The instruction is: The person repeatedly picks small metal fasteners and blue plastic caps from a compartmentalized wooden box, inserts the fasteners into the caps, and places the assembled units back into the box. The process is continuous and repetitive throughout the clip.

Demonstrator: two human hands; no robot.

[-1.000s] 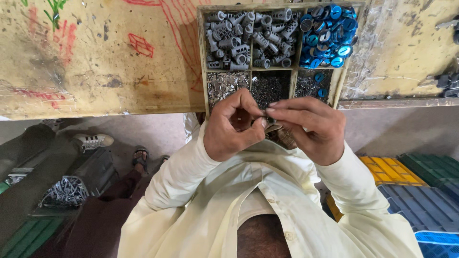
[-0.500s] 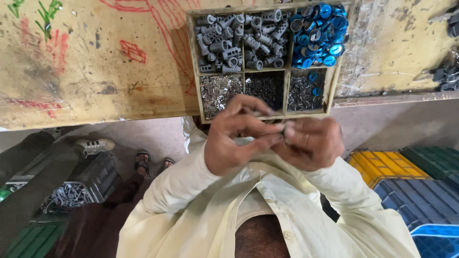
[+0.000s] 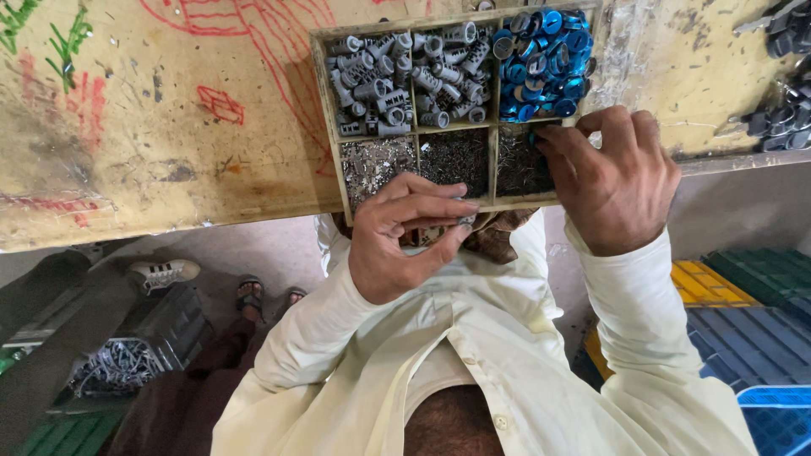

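Note:
A wooden divided tray (image 3: 321, 93) lies on the table. Its two upper left compartments hold grey plastic cylinders (image 3: 405, 76), and the upper right one holds blue caps (image 3: 545, 59). The lower row holds small dark metal bits (image 3: 456, 156). My left hand (image 3: 397, 245) hovers at the tray's near edge, thumb and fingers pinched on a small grey part (image 3: 465, 219). My right hand (image 3: 617, 181) reaches into the tray's right side. Its bunched fingertips sit at the divider between the blue caps and the lower right compartment, and what they pinch is hidden.
The worn wooden table (image 3: 169, 152) carries red and green scribbles. Dark grey parts (image 3: 781, 118) lie at its right end. Below it are yellow, green and blue crates (image 3: 743, 321), a box of metal pieces (image 3: 110, 367), and another person's white shoe (image 3: 165, 272).
My right hand has left my left hand and moved up and right into the tray. My left hand stays near the tray's edge, still pinching the small part.

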